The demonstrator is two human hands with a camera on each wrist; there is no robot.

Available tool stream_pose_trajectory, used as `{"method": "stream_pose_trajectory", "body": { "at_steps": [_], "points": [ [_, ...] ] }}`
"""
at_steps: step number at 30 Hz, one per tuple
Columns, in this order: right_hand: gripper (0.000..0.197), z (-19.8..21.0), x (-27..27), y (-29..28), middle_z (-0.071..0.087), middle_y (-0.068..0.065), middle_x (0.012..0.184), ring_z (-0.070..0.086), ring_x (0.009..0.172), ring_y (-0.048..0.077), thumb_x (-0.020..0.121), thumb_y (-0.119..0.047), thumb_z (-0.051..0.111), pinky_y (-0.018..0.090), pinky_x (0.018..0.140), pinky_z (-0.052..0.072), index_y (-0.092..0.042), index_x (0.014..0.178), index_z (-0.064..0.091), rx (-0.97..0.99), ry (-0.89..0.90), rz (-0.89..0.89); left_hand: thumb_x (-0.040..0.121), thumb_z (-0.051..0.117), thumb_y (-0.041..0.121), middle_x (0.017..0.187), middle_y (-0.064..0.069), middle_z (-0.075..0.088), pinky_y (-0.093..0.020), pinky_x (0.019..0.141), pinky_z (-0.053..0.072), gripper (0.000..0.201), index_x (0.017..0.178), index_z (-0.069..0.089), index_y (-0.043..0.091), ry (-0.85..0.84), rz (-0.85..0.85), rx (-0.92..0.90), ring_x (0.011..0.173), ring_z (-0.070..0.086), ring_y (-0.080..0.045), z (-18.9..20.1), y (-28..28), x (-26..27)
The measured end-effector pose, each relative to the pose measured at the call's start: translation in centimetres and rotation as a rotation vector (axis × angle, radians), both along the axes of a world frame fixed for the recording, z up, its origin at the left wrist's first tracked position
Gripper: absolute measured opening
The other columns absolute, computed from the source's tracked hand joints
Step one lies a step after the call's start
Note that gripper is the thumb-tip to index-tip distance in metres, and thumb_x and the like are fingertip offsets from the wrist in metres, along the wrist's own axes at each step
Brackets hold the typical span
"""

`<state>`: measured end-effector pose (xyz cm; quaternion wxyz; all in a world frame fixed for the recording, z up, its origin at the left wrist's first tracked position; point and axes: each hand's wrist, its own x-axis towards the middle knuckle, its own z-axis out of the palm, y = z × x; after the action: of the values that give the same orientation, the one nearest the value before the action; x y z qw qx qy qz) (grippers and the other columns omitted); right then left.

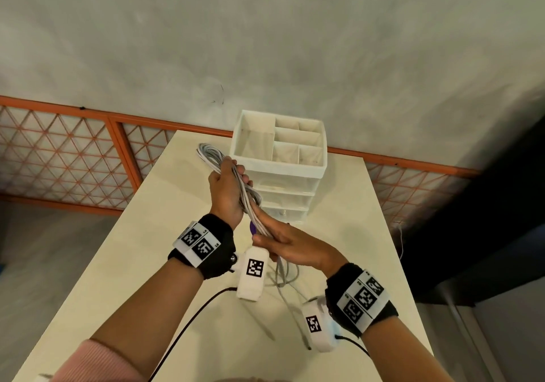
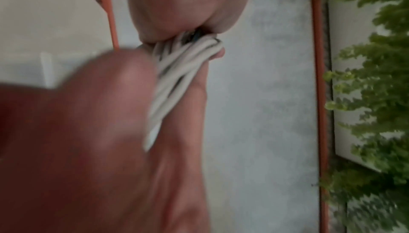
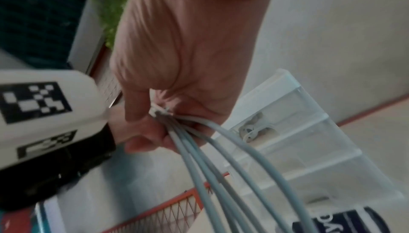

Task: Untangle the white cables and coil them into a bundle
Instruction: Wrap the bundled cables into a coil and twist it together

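White cables [image 1: 236,187] — gripped by both hands.

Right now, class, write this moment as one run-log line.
left hand: grips white cables mid-bundle | right hand: holds lower strands | loose ends trail on table | drawer organizer behind | coiling unfinished

Your head view is evenly, softly lit, with faint shadows on the table [image 1: 124,263] and bowed edges (wide-angle lens). Both wrist views are motion-blurred; the left hand [image 2: 88,131] sits close and out of focus.
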<state>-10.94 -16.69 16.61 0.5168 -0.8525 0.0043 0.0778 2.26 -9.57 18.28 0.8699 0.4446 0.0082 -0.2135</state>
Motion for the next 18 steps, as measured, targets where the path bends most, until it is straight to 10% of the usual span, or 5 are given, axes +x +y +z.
{"method": "stream_pose_trajectory", "body": {
  "at_steps": [3,9,15,18],
  "points": [
    [0.057,0.4,-1.2,-0.9,0.060,0.022,0.098,0.046,0.066,0.022,0.099,-0.023,0.045,0.022,0.062,0.045,-0.048,0.144,0.021,0.083,-0.021,0.007,0.096,0.041,0.020,0.044,0.009,0.043,-0.017,0.041,0.037,0.029,0.067,0.044,0.017,0.110,-0.016,-0.104,0.036,0.036,-0.006,0.3,0.5,1.2],
    [0.032,2.6,-1.9,-3.2,0.063,-0.005,0.069,0.044,0.052,0.000,0.093,-0.014,0.057,0.013,0.051,0.030,-0.017,0.124,0.063,0.042,-0.056,-0.196,0.096,0.042,0.028,0.043,0.008,0.035,-0.019,0.044,0.037,0.030,0.067,0.045,0.019,-0.069,-0.259,0.001,0.036,0.030,-0.006,0.5,1.9,1.4],
    [0.018,6.8,-0.9,-3.1,0.073,-0.008,0.076,0.063,0.073,-0.004,0.086,-0.012,0.067,0.008,0.069,0.042,-0.012,0.103,0.073,-0.178,-0.091,-0.177,0.097,0.043,0.028,0.044,0.006,0.035,-0.026,0.051,0.038,0.035,0.065,0.046,0.016,-0.352,-0.448,0.177,0.039,0.032,-0.011,1.6,1.7,-1.6],
    [0.014,8.1,-0.7,-2.9,0.072,-0.007,0.074,0.060,0.064,-0.003,0.079,-0.013,0.073,0.012,0.057,0.041,-0.014,0.086,0.061,-0.187,-0.112,-0.251,0.097,0.044,0.028,0.047,0.001,0.046,-0.027,0.055,0.047,0.039,0.061,0.049,0.014,-0.378,-0.466,0.226,0.047,0.052,-0.014,2.1,1.5,-2.5]
  ]
}}
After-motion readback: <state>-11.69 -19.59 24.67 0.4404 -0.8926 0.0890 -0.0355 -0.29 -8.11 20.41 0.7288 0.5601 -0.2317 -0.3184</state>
